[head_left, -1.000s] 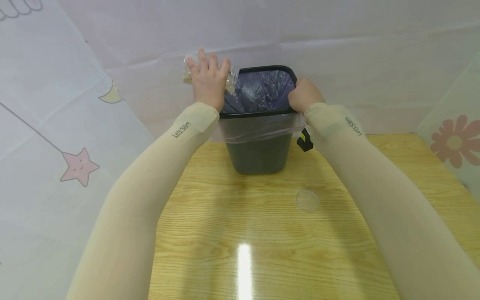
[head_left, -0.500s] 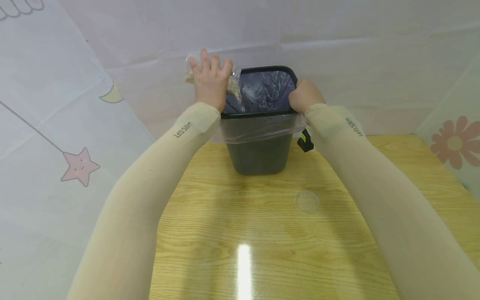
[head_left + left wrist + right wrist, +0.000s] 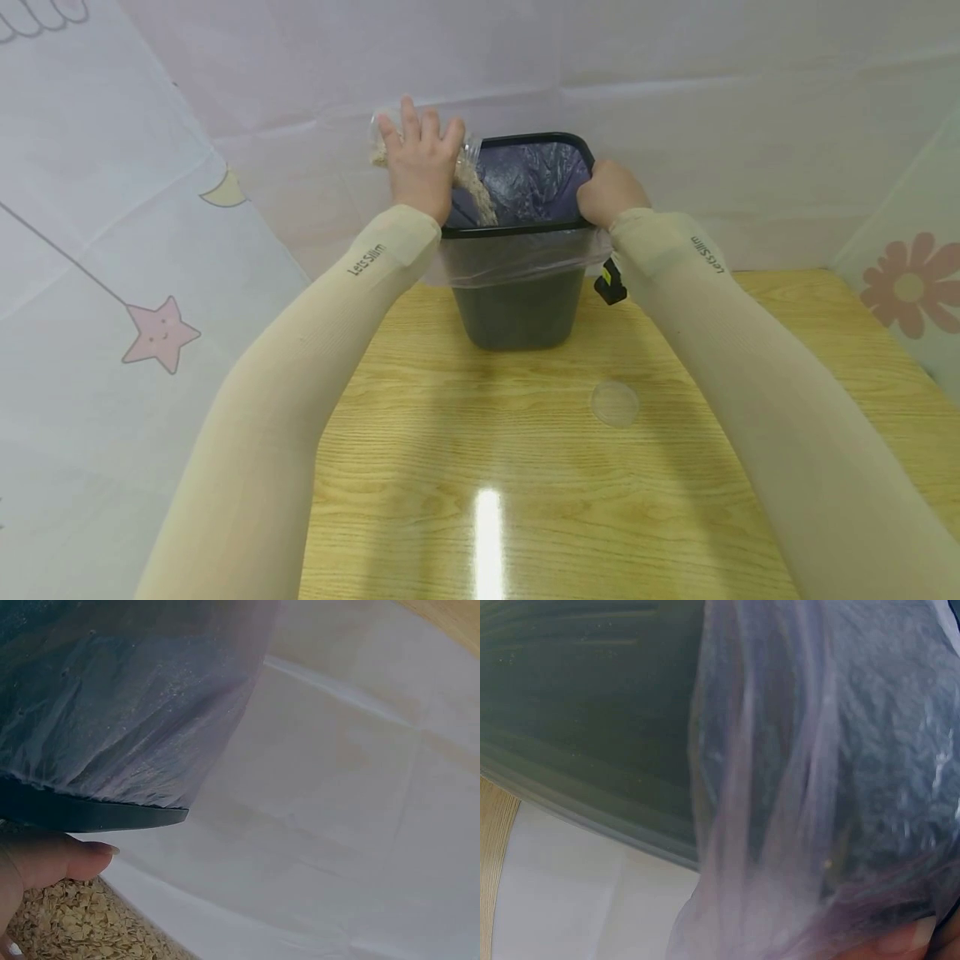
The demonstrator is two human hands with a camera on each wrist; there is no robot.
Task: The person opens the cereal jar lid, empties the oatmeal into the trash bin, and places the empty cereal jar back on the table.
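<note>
From the head view, my left hand [image 3: 420,167] grips a clear jar [image 3: 467,154] tipped over the left rim of the bin [image 3: 517,312], grain [image 3: 474,196] streaming into its bag [image 3: 525,179]; my right hand [image 3: 607,193] clutches the right rim. The bin stands at the table's [image 3: 525,500] far edge, a lid [image 3: 615,402] nearer me. Left wrist view: my thumb [image 3: 71,859] presses the grain-filled jar [image 3: 90,922] below the rim. Right wrist view: a fingertip [image 3: 904,943] pinches the bag against the bin.

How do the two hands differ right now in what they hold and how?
The left hand grips a clear tub tilted over the bin, grain spilling out; the right hand grips the bin's rim. The left hand's fingers lie spread over the tub; the right hand's are curled tight. Both sit at the bin's top, in beige sleeves.
</note>
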